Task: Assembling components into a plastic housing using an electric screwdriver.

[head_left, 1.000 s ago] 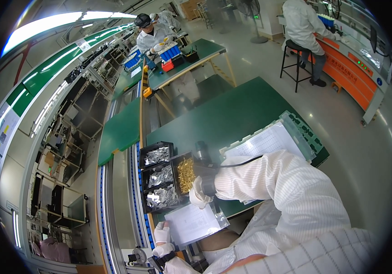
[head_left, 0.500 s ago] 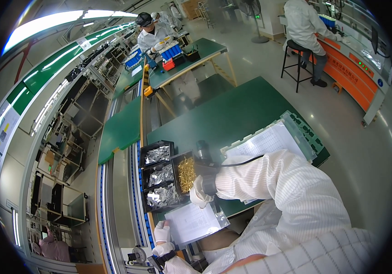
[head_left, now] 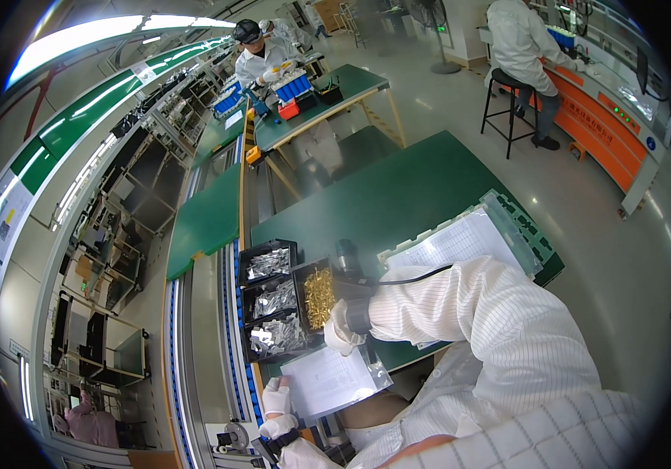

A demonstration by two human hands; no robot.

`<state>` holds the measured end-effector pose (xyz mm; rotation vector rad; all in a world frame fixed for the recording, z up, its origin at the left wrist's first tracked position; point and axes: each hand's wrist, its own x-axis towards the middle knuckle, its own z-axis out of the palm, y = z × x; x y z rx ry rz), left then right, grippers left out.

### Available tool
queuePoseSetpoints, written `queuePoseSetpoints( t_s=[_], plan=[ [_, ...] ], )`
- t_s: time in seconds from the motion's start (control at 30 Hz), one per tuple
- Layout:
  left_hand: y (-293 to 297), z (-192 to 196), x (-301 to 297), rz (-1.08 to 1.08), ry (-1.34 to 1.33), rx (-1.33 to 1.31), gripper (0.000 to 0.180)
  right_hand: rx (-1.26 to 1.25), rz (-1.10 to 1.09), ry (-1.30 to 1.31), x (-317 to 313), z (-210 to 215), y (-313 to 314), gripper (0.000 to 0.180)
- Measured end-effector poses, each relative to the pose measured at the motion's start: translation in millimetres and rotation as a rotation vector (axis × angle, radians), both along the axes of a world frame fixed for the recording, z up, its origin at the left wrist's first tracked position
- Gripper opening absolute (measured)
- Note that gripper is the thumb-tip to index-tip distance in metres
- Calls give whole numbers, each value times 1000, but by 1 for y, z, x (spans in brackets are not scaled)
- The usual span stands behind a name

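My left hand (head_left: 277, 403), in a white glove with bare fingertips, is closed at the left edge of a printed paper sheet in a clear sleeve (head_left: 331, 383). This sheet lies tilted over the near table edge. Above its upper edge, my right hand (head_left: 341, 331), also gloved and with a dark band at the wrist, is curled beside a black bin of small brass-coloured parts (head_left: 319, 298). What its fingers hold, if anything, is hidden. Left of the brass parts, three black bins hold silvery metal pieces (head_left: 276, 298).
A dark cylindrical object (head_left: 346, 256) stands behind my right wrist on the green table (head_left: 398, 194). More printed sheets (head_left: 453, 241) lie on a pale green tray to the right. A conveyor rail (head_left: 230, 313) runs along the left. Co-workers (head_left: 261, 61) work at farther benches.
My hands and the sheet stay nearly still. At the far bench, the co-worker's hands and head have shifted slightly; another person's legs show farther back.
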<state>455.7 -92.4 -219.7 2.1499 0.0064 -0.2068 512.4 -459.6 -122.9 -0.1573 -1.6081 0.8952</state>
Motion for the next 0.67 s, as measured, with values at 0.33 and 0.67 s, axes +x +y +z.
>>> queuePoseSetpoints(
  t_s=[0.33,0.67],
  plan=[
    [3,-4,1,4,-7,4,20,10,10,2,2,-3,1,39],
    [1,0,-1,12,-14,13,19,94,25,49,-6,2,2,47]
  ],
)
